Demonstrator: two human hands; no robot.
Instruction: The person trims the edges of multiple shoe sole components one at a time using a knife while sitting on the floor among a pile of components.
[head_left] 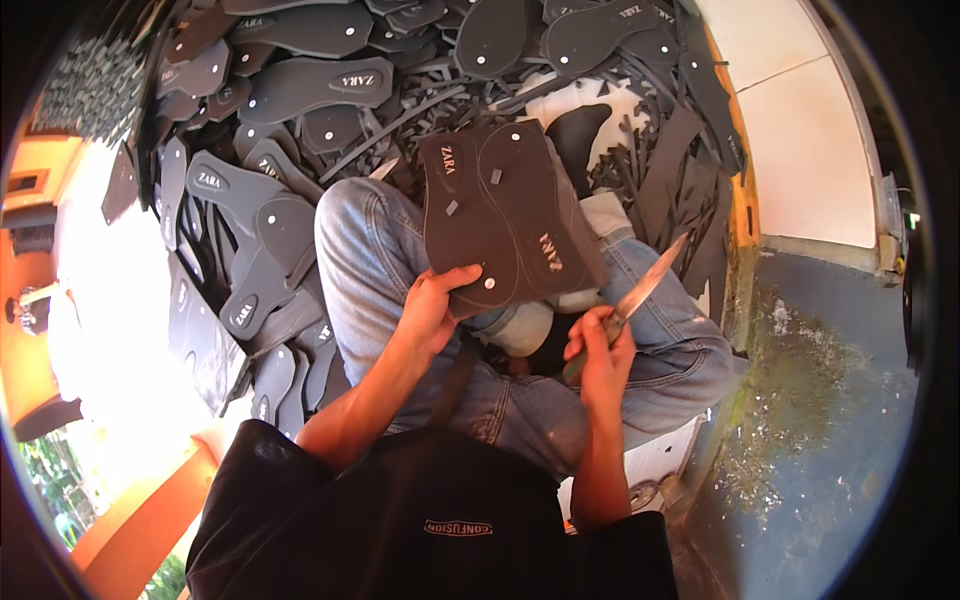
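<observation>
So nearest the camera, down at 6 o'clock, you've got a black shirt [400, 510] with a small print on it, then a pair of blue jeans [360, 245], legs folded and knees out to either side.

Right hand [603, 350] is around 4 o'clock, fingers closed around the greenish handle of a knife [650, 282]. Blade angles up toward 1 o'clock, just beside the block but not on it. Can't tell if it's touching the jeans.

Left hand [432, 305] has the block's 7 o'clock corner pinched, thumb flat on top, the other fingers mostly hidden from here.

The foam block [520, 230] itself sits just past center toward 12, tilted over the lap. It's thick and dark, with sole outlines, light lettering and a couple of white dots on top. Two tiny foam chunks [496, 177] are lying on it too.

Past that, dark foam scraps [400, 125] are heaped around 11 to 12, and loose sole pieces [320, 85] are piled from 8 round to 1. Over at 3 to 4 there's a scuffed blue-grey floor [840, 370], with pale tiles [790, 75] up at 2.
</observation>
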